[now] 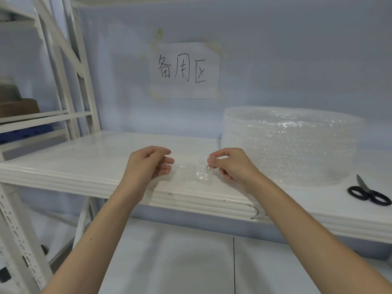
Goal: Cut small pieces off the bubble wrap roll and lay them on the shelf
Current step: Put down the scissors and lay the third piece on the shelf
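Observation:
A small clear piece of bubble wrap (194, 172) lies on the white shelf (84, 164) near its front edge. My left hand (148, 164) pinches its left edge and my right hand (230, 164) pinches its right edge. The large bubble wrap roll (290, 145) stands on end at the right of the shelf, behind my right hand. Black-handled scissors (368, 193) lie shut on the shelf at the far right, beside the roll.
A paper sign (184, 70) with handwritten characters is taped to the back wall. White rack posts (70, 66) rise at the left, with another shelf unit beyond holding brown and blue items. A lower shelf board (180, 262) lies under my arms.

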The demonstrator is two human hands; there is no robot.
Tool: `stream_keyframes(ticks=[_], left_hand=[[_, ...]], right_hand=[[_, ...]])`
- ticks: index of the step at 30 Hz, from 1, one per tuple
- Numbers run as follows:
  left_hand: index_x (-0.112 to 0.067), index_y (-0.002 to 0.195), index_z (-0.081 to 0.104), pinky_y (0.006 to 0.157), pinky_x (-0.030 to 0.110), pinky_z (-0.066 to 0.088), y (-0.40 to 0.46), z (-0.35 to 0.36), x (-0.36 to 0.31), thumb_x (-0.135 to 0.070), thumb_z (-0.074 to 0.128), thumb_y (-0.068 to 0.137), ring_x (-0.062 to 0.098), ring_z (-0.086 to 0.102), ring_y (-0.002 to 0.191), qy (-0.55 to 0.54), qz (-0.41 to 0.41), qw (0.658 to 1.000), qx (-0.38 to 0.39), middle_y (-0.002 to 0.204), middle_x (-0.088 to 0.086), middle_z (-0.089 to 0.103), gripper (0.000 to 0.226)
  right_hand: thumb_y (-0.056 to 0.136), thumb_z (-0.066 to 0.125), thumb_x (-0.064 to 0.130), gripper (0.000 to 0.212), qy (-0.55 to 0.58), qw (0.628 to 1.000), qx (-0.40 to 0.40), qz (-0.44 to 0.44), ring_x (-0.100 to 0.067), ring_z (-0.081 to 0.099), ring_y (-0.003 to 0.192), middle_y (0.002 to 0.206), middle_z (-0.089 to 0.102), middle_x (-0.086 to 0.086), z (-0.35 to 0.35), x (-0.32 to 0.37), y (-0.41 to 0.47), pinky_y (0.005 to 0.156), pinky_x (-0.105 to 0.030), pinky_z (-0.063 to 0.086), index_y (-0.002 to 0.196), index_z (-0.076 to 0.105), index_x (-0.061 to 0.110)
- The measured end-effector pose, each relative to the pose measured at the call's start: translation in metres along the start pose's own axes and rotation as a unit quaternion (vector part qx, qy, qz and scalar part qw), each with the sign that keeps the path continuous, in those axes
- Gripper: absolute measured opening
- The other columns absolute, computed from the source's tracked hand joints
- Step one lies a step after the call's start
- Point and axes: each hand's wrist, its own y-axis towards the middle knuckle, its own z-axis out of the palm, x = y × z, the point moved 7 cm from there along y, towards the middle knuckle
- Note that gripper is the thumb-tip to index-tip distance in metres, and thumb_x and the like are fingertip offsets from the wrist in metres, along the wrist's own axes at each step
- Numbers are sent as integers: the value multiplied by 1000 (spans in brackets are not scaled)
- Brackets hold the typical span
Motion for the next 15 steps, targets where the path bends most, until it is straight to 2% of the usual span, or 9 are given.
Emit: stream_keyframes(ticks=[2,4,7,11,15], left_hand=[[-5,91,70,56,20,57,3,-9,4,-7,52,94,15,63,55,-27,6,999,-34,70,10,70,18],[-6,90,70,55,20,56,5,-13,9,-6,51,94,16,62,55,-45,4,998,-53,67,9,69,19],[-7,88,69,55,20,56,8,-15,14,-4,50,94,17,62,56,-46,5,997,-57,67,10,67,20],[-7,89,69,55,20,55,9,-16,15,-3,48,93,18,62,56,-41,12,998,-53,69,11,66,22],[-7,89,69,56,21,56,11,-17,17,-4,49,93,19,62,57,-59,8,997,-50,68,11,66,21]], right_hand=[[85,69,10,20,-3,1000,13,18,-7,37,32,77,70,-14,3,-4,2,35,-15,25,101,65,-2],[85,69,12,20,-55,998,12,9,-6,35,29,80,71,-15,4,-4,5,36,-17,24,101,65,1],[86,68,12,17,-117,993,11,-10,-1,44,29,80,71,-14,7,-2,6,39,-19,27,100,65,5],[87,66,8,15,-48,999,12,-23,-1,45,33,76,69,-13,5,4,4,38,-15,31,99,66,0],[88,67,13,7,-42,999,11,-32,-9,43,44,74,70,-6,-5,14,7,47,-19,39,93,68,9]])
